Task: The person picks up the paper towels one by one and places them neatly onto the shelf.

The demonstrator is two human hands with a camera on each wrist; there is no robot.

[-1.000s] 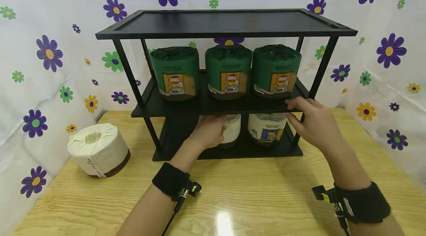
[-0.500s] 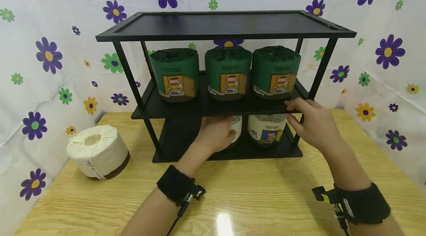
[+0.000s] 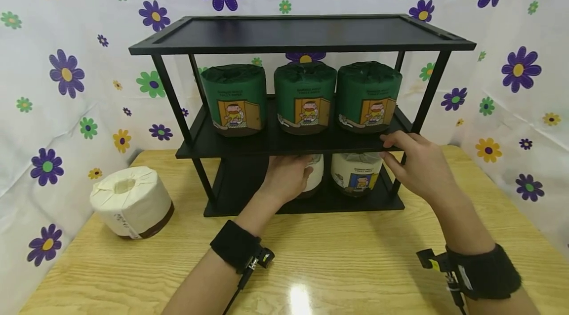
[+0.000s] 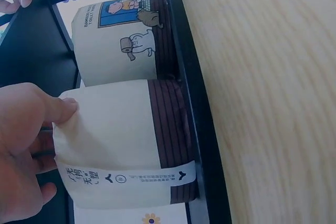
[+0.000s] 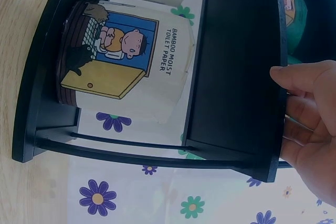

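A black shelf rack [image 3: 284, 147] stands on the wooden table. My left hand [image 3: 284, 179] reaches under its middle board and holds a cream toilet paper roll [image 4: 115, 135] on the bottom board. The thumb lies on the roll's front side and the fingers reach over its top. A second cream roll [image 3: 355, 174] stands to the right of it, with a toilet picture facing front. My right hand [image 3: 418, 164] grips the front edge of the middle board near the right post, thumb below and fingers above. Part of the held roll is hidden behind my left hand in the head view.
Three green toilet paper rolls [image 3: 233, 100] stand in a row on the middle board. Another cream roll [image 3: 131, 201] with a brown base sits on the table [image 3: 346, 255], left of the rack. A flower-patterned cloth [image 3: 66, 107] hangs behind and at both sides.
My left hand has moved slightly to the right with the cream toilet paper roll, then stayed there. The right hand keeps its grip on the middle board.
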